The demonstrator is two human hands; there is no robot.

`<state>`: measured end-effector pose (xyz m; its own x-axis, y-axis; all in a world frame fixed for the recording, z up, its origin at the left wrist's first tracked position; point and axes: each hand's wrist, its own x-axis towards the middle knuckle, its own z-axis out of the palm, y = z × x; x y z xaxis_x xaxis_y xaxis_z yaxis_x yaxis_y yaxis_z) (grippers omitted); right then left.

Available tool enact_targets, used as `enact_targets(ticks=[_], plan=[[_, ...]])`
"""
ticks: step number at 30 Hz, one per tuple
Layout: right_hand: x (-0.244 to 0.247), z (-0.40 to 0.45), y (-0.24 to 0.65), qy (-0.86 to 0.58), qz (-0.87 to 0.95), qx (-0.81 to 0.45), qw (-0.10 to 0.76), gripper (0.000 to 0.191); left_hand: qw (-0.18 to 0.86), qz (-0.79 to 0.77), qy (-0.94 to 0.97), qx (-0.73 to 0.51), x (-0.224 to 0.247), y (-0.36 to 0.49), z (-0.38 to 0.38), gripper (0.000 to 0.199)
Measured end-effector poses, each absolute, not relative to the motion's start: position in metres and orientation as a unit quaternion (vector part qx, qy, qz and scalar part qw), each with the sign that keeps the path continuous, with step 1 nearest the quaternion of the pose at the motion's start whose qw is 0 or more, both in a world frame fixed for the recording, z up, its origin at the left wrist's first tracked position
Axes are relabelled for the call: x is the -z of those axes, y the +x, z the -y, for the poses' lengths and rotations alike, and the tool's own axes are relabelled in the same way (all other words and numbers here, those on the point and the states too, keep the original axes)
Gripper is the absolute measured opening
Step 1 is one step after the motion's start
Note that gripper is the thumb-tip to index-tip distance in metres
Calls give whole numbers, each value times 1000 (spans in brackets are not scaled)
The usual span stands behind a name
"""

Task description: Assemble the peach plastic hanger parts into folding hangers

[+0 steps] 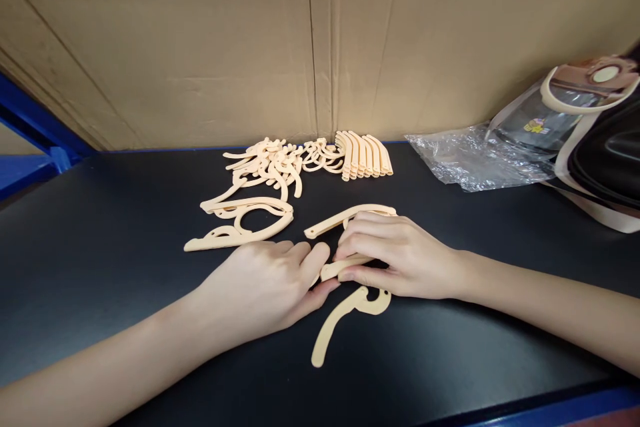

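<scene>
Between both hands is a cream plastic folding-hanger arm (331, 271); its near end pokes out from under the fingers. My right hand (405, 255) is closed around it, thumb below and fingers above. The thumb and curled fingers of my left hand (273, 283) pinch at its left end, where the grip is partly hidden. A second arm (350, 215) passes just beyond my right fingers; whether the two arms join is hidden. Below the hands lies a loose curved hanger hook (332, 330) beside a small curved piece (376, 303). An assembled folding hanger (260, 235) rests beyond my left hand.
Along the back of the black table (100, 227) are a heap of loose hanger parts (273, 160) and a neat stack of hanger arms (364, 155). Clear plastic bags (465, 157), a strapped bottle (545, 117) and a black bag (610, 153) stand right. Cardboard (200, 47) rises behind.
</scene>
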<state>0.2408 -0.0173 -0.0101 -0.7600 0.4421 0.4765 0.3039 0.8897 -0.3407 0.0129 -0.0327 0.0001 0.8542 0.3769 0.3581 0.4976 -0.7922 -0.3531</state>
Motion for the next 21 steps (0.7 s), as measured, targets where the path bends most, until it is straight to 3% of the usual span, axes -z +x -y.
enact_targets(ticks=[8, 15, 21], plan=[[6, 10, 248, -270, 892, -95, 350, 23, 194, 244, -942, 123, -2, 11, 32, 37], [13, -4, 256, -377, 877, -74, 289, 31, 115, 209, -957, 164, 2, 11, 32, 25], [12, -2, 253, -392, 880, -69, 259, 32, 13, 151, -980, 127, -7, 12, 34, 10]])
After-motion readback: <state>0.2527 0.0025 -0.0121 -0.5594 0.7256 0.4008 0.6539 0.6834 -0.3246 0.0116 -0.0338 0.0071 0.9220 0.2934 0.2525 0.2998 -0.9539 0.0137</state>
